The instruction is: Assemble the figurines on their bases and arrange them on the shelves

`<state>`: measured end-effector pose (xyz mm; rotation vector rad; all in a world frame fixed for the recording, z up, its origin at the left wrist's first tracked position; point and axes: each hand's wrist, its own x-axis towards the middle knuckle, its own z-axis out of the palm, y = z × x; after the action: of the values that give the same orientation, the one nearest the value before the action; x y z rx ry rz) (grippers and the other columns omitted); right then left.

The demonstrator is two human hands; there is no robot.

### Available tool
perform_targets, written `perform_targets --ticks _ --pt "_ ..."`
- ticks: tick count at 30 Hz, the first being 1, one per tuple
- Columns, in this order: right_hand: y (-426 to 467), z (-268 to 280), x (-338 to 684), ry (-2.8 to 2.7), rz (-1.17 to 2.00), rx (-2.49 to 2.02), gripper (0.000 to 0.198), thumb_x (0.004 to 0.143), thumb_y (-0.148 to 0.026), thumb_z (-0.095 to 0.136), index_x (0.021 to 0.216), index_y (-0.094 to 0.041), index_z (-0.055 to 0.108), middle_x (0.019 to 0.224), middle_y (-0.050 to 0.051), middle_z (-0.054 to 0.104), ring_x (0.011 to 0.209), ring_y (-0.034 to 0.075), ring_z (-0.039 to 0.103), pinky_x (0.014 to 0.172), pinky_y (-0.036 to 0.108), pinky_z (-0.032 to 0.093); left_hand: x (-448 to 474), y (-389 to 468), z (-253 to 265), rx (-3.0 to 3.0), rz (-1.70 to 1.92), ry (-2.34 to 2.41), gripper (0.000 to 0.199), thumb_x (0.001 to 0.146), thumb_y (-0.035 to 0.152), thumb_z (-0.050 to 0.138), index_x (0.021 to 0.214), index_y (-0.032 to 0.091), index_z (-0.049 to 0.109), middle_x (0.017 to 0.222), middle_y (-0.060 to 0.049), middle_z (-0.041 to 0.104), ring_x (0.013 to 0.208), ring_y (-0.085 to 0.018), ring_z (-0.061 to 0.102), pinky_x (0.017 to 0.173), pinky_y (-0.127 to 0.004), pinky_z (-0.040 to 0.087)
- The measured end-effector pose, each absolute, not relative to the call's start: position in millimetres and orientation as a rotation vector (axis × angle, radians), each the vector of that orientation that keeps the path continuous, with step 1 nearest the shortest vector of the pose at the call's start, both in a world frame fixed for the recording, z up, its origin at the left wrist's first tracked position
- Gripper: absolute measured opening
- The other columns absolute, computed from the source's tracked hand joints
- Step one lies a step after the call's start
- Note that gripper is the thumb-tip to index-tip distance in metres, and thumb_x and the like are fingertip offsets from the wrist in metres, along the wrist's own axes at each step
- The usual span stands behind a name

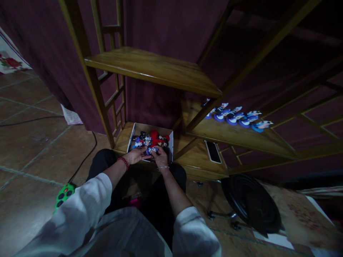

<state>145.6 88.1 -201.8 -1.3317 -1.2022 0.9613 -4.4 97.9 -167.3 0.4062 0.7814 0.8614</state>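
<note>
Figurine (pixel 152 150) in the right hand's fingers (pixel 160 151) looks white and blue.

Near the centre of the frame, the toy figurines (pixel 147 141) look like smooth plastic and the box (pixel 172 144) like cardboard. At upper centre, the shelf (pixel 155 69) is glossy wood, the curtain (pixel 160 25) matt cloth.

Looks like a room in a home. Fitted with wooden display shelving (pixel 152 69), lined with small figurines (pixel 235 117), hung with purplish curtain (pixel 160 28), floored in brown tile (pixel 34 142) and furnished with a wheeled black seat (pixel 241 194).
</note>
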Motion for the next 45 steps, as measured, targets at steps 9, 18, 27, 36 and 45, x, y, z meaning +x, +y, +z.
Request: perform_targets --ticks 9,18,27,36,45 --pt "90 -205 146 -1.186 0.939 -1.361 0.033 0.061 -0.036 0.067 0.089 -0.019 0.061 0.075 0.000 0.066 0.070 0.016 0.060 0.068 0.028 0.049 -5 101 -175 0.411 0.874 0.764 0.002 0.076 0.012 0.061 0.076 0.009 0.061 0.074 -0.005 0.065 0.074 -0.014 0.063 0.084 -0.041 0.050" --pt "93 -211 147 -1.170 0.932 -1.382 0.033 0.062 -0.039 0.066 0.087 -0.019 0.062 0.073 0.000 0.065 0.066 0.015 0.059 0.065 0.027 0.050 -6 98 -174 0.433 0.930 0.735 0.006 0.071 0.007 0.065 0.075 0.011 0.061 0.076 -0.002 0.064 0.076 -0.013 0.063 0.087 -0.041 0.048" --pt "94 -214 146 -1.128 0.919 -1.406 0.036 0.061 -0.042 0.066 0.088 -0.019 0.062 0.073 0.000 0.066 0.067 0.015 0.060 0.063 0.027 0.050 -5 97 -175 0.450 0.920 0.733 0.010 0.069 0.003 0.066 0.075 0.010 0.062 0.079 -0.002 0.063 0.079 -0.013 0.062 0.089 -0.038 0.047" --pt "90 -202 142 -1.140 0.897 -1.385 0.036 0.061 -0.044 0.066 0.084 -0.018 0.059 0.074 0.001 0.064 0.066 0.015 0.059 0.063 0.026 0.049 -4 95 -175 0.446 0.954 0.752 0.021 0.068 -0.005 0.063 0.080 0.012 0.062 0.082 -0.002 0.062 0.079 -0.011 0.061 0.092 -0.040 0.046" --pt "87 -194 141 -1.177 0.828 -1.430 0.032 0.063 -0.042 0.065 0.083 -0.018 0.060 0.075 0.001 0.063 0.071 0.015 0.058 0.070 0.027 0.047 -4 95 -174 0.447 0.967 0.760 0.022 0.068 -0.004 0.063 0.082 0.013 0.061 0.078 0.000 0.061 0.075 -0.012 0.061 0.085 -0.035 0.050"
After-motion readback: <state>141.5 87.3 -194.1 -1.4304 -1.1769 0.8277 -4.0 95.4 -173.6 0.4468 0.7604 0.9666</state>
